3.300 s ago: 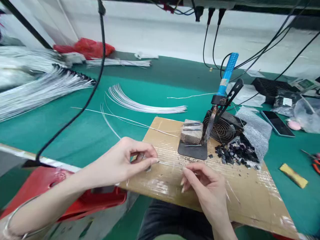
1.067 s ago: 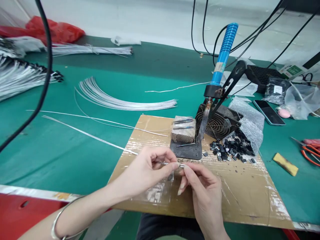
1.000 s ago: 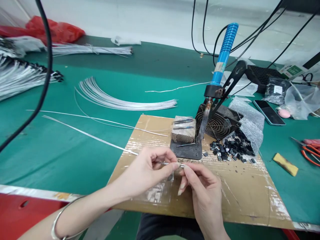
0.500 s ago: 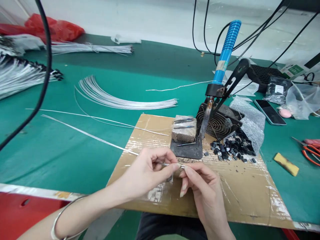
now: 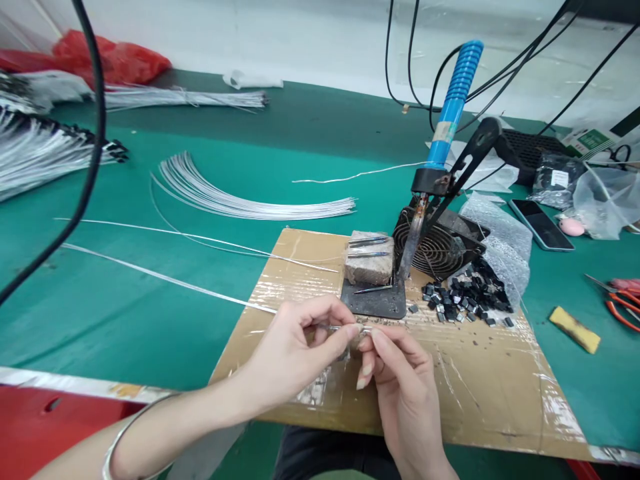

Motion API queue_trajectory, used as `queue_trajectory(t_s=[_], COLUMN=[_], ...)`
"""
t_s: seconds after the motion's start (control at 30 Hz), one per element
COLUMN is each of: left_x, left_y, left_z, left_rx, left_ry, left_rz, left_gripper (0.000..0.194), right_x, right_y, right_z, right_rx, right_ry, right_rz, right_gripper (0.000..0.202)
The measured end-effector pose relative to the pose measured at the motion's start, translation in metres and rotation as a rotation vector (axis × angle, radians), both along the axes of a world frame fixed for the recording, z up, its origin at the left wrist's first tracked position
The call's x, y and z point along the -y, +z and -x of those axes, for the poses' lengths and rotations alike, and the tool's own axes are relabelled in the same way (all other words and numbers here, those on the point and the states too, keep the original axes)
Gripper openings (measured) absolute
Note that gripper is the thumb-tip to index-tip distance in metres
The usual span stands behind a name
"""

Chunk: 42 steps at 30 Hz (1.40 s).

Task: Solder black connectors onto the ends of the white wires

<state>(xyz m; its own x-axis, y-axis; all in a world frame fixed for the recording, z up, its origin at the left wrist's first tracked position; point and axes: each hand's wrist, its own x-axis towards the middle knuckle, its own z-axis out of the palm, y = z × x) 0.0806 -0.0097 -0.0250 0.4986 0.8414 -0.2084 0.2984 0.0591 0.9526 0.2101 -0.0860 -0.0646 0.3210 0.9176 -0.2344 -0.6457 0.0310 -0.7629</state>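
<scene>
My left hand is closed on a thin white wire, pinching it near its end between thumb and forefinger; the rest trails left past the wrist over the green mat. My right hand pinches the wire's tip, thumb and forefinger almost touching the left fingertips. Whether a small part sits at that tip is hidden by the fingers. Both hands hover over a brown cardboard sheet. Just beyond them, a blue-handled soldering iron stands tip down in a black holder, beside a grey block with metal rods on it.
Several small black pieces lie in a heap right of a round fan grille. A curved bundle of white wires rests behind the cardboard. At right are a yellow sponge, orange-handled pliers and a phone.
The trailing end of the held wire has swung left and slightly back on the mat. My right hand has shifted and turned a little; both hands still pinch the wire.
</scene>
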Motion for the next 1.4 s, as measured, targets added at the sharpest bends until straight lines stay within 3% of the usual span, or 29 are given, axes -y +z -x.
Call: queue_trajectory(t_s=[0.57, 1.17, 1.4], left_x=[0.003, 0.001, 0.003], left_y=[-0.005, -0.010, -0.011], left_z=[-0.003, -0.002, 0.002], left_rx=[0.097, 0.066, 0.011], left_ry=[0.073, 0.071, 0.041], left_rz=[0.005, -0.012, -0.148], left_gripper=[0.023, 0.027, 0.025], right_x=[-0.001, 0.000, 0.003], right_y=[-0.002, -0.011, -0.012], right_z=[0.011, 0.003, -0.003], right_rx=[-0.075, 0.190, 0.203], right_ry=[-0.063, -0.057, -0.006], right_rz=[-0.010, -0.043, -0.047], right_gripper=[0.016, 0.012, 0.011])
